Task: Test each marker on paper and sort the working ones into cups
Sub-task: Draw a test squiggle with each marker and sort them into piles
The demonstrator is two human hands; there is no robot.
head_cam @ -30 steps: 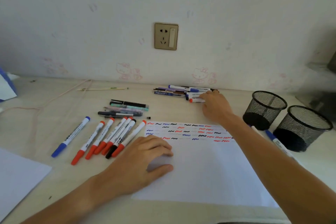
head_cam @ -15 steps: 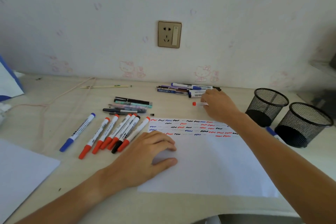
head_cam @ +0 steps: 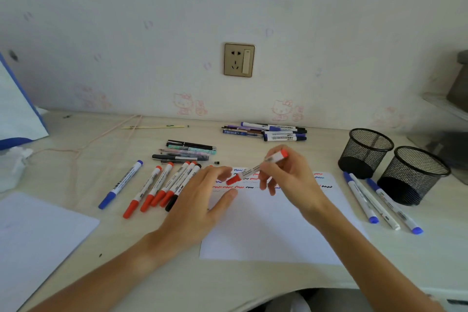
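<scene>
My right hand (head_cam: 291, 180) holds a red-capped white marker (head_cam: 255, 167) tilted above the test paper (head_cam: 273, 230), cap end lower left. My left hand (head_cam: 202, 200) hovers at the paper's left edge, fingers spread, fingertips just short of the red cap and not gripping it. Rows of red, blue and black squiggles run along the paper's top. Two black mesh cups (head_cam: 366, 152) (head_cam: 412, 175) stand at the right. Several red, blue and black markers (head_cam: 162, 185) lie in a fan left of the paper. A pile of pens and markers (head_cam: 268, 132) lies by the wall.
Three blue-capped markers (head_cam: 374, 200) lie in front of the cups. A small group of thin pens (head_cam: 187, 151) lies behind the fan. A second sheet (head_cam: 38, 243) sits at the lower left, a cord (head_cam: 83, 149) and crumpled tissue (head_cam: 15, 162) at the left.
My right hand has pulled back from the pile by the wall with the red marker and now holds it over the paper. My left hand has lifted off the paper toward the cap.
</scene>
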